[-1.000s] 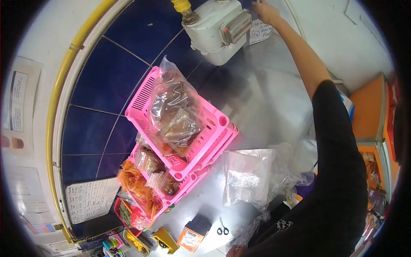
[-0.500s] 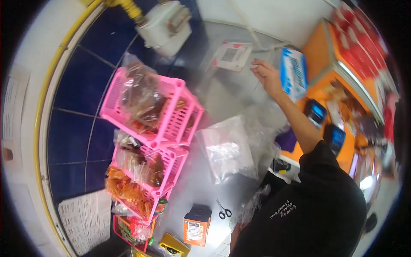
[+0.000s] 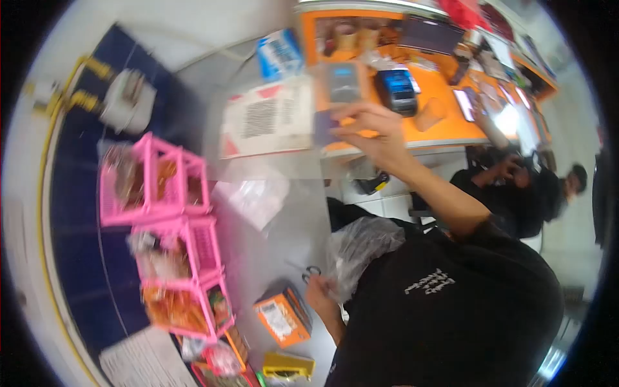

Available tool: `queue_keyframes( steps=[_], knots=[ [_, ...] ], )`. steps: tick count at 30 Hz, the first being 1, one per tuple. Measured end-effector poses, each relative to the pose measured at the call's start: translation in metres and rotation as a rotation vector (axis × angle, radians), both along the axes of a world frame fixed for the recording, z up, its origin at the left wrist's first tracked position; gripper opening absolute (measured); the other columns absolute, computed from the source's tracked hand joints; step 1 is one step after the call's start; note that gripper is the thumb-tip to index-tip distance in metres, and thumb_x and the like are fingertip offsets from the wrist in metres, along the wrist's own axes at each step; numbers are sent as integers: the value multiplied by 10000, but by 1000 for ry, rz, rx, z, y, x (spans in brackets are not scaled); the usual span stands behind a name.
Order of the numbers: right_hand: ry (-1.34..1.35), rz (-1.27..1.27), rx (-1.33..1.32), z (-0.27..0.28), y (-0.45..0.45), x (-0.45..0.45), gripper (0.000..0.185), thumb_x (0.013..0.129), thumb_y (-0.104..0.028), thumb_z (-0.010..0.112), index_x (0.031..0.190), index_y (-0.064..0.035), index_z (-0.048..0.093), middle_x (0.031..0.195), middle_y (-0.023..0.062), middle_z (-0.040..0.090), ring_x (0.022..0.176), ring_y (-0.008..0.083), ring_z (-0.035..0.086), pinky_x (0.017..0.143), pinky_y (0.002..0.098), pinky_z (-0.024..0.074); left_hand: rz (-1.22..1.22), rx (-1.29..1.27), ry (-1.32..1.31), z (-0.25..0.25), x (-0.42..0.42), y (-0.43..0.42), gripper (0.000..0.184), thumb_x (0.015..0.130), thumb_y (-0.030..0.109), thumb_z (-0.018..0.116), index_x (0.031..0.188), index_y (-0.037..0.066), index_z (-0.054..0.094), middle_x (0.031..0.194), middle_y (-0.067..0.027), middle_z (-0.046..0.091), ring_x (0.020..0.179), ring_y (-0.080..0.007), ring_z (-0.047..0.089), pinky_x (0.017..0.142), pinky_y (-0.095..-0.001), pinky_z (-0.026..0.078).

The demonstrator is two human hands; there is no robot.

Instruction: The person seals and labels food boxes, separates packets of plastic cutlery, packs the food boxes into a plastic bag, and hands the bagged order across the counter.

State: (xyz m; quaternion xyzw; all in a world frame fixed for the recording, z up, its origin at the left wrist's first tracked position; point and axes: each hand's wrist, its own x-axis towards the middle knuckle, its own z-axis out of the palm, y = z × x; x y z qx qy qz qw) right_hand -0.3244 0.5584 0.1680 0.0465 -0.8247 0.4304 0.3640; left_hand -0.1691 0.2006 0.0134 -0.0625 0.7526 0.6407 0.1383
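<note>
My right hand [image 3: 371,132] pinches the right edge of a clear plastic sheet [image 3: 216,169], raised above the counter. On or in the sheet is a white card [image 3: 267,119] with a QR code and pink corners. Lower down, my left hand [image 3: 320,291], blurred, appears closed on a crumpled clear plastic bag [image 3: 364,248] at the counter's edge. Black-handled scissors [image 3: 311,273] lie right by its fingers; I cannot tell whether they touch. A whitish plastic packet [image 3: 258,193] sits on the counter, partly behind the sheet.
Pink stacked baskets [image 3: 209,277] with bagged goods line the tiled wall. An orange box [image 3: 282,319] and a yellow object [image 3: 288,366] stand near me. A blue-white pack [image 3: 280,55] and an orange desk [image 3: 445,129] with a card terminal [image 3: 396,90] are beyond. Another person [image 3: 516,193] sits at right.
My view has swung to the right. The QR card, lying on the counter before, is now lifted closer with the clear sheet in my right hand. My left hand has come into view by the scissors.
</note>
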Motion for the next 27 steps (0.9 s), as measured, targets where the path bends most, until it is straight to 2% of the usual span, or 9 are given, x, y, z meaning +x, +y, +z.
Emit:
queue_keyframes(
  steps=[2, 4, 6, 10, 13, 14, 18, 23, 27],
  knots=[
    [-50, 62, 58, 4, -5, 30, 143, 796, 34, 859, 879, -29, 761, 1118, 112, 756, 1059, 250, 746, 890, 341, 590, 190, -231, 90, 27, -42, 17, 389, 1101, 366, 533, 1100, 28, 725, 868, -58, 648, 733, -190, 566, 703, -344, 464],
    [-112, 176, -12, -6, -16, 61, 151, 787, 45, 858, 876, -29, 761, 1108, 106, 757, 1067, 254, 747, 902, 352, 589, 459, 98, -62, 49, -75, 18, 441, 1116, 433, 504, 1291, 70, 684, 1045, -38, 674, 808, -187, 601, 683, -317, 478],
    [-193, 254, -77, -16, -29, 74, 160, 778, 57, 857, 873, -29, 762, 1099, 100, 759, 1076, 258, 747, 914, 363, 589, 482, 466, -129, 10, -91, -13, 517, 1133, 467, 455, 1462, 92, 587, 1268, -31, 675, 1026, -181, 641, 803, -320, 501],
    [-292, 311, -133, -30, -38, 106, 148, 804, 46, 848, 841, -24, 724, 1090, 106, 743, 1074, 257, 730, 917, 360, 575, 361, 193, -143, -6, -94, -29, 620, 1134, 524, 394, 1567, 93, 501, 1446, -50, 636, 1253, -206, 598, 1016, -430, 446],
    [-266, 218, -134, -21, -36, 139, 149, 812, 22, 859, 847, -22, 721, 1080, 98, 743, 1060, 245, 725, 890, 350, 569, 198, 416, -170, 4, -85, -35, 615, 1123, 488, 422, 1598, 102, 478, 1460, -65, 633, 1026, -131, 644, 791, -273, 495],
    [-301, 207, -173, -17, -38, 149, 130, 814, 4, 857, 854, -31, 738, 1077, 91, 744, 1076, 245, 726, 919, 353, 566, 146, 429, -174, 1, -82, -33, 615, 1123, 488, 422, 1598, 102, 478, 1460, -65, 633, 1026, -131, 644, 791, -273, 495],
    [-340, 123, -211, -17, -19, 178, 106, 820, -4, 844, 865, -40, 755, 1081, 81, 741, 1055, 226, 715, 921, 349, 556, 57, 404, -253, -5, -57, -10, 549, 1120, 403, 472, 1585, 112, 495, 1430, -88, 647, 723, -44, 487, 622, -198, 401],
    [-372, -3, -159, 3, 14, 224, 110, 812, 12, 831, 865, -46, 754, 999, 76, 738, 1004, 205, 710, 914, 337, 548, -201, 231, -298, 2, -35, 3, 499, 1113, 331, 560, 1564, 124, 516, 1335, -79, 703, 662, -22, 426, 571, -200, 366],
    [-523, -153, -42, 44, 63, 275, 113, 803, 50, 805, 853, -25, 736, 1001, 66, 731, 958, 195, 709, 875, 331, 552, -509, 26, 23, -27, -19, 1, 472, 1096, 271, 611, 1537, 116, 541, 1240, -51, 746, 647, -14, 409, 550, -203, 345]
  ],
)
